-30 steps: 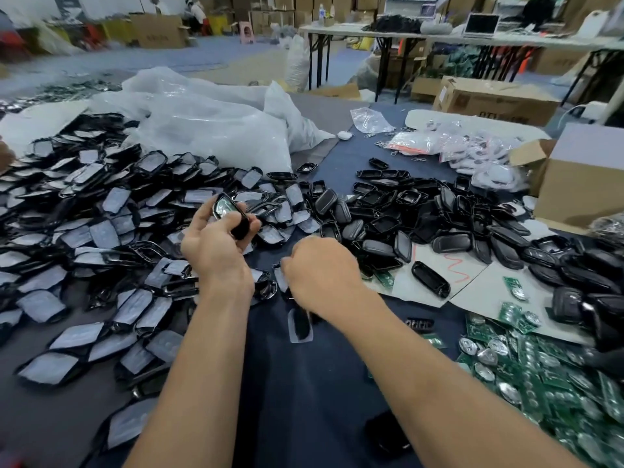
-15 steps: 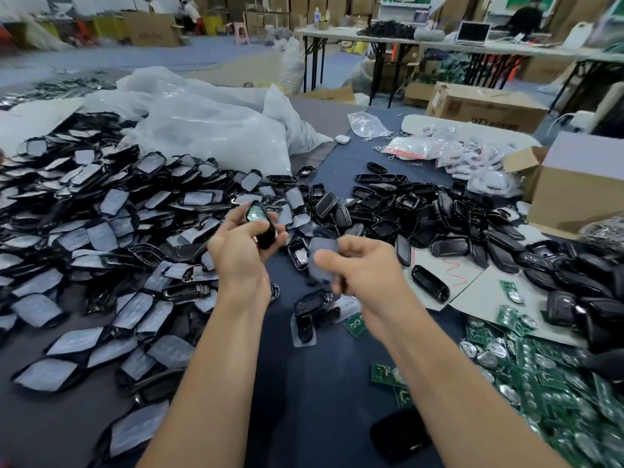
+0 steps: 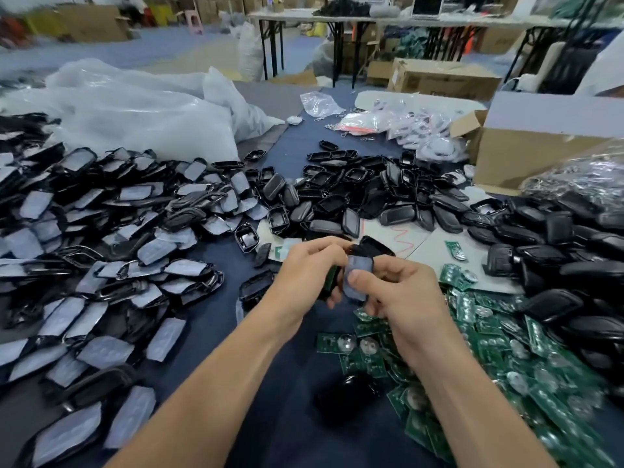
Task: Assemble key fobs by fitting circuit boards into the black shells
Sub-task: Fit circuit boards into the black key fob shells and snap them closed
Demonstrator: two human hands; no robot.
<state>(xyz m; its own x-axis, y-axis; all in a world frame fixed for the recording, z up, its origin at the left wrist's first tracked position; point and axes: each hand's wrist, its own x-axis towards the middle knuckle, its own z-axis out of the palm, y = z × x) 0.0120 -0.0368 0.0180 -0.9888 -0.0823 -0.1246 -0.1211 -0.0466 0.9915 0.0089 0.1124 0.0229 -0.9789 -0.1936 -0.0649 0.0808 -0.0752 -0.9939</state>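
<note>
left grip (image 3: 305,270) pinches a black shell (image 3: 330,282) edge-on; right grip (image 3: 407,293) pinches a grey pad (image 3: 360,265), long axis pointing away.

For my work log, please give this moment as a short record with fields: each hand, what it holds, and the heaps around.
left hand: grips a dark part, mostly hidden
right hand: pinches a grey film-covered piece, thumb on its face
circuit boards: green heap, right of the hands
black shells: heap beyond the hands
film-covered shells: heap on the left
cardboard box: far right
surface: dark blue cloth
</note>
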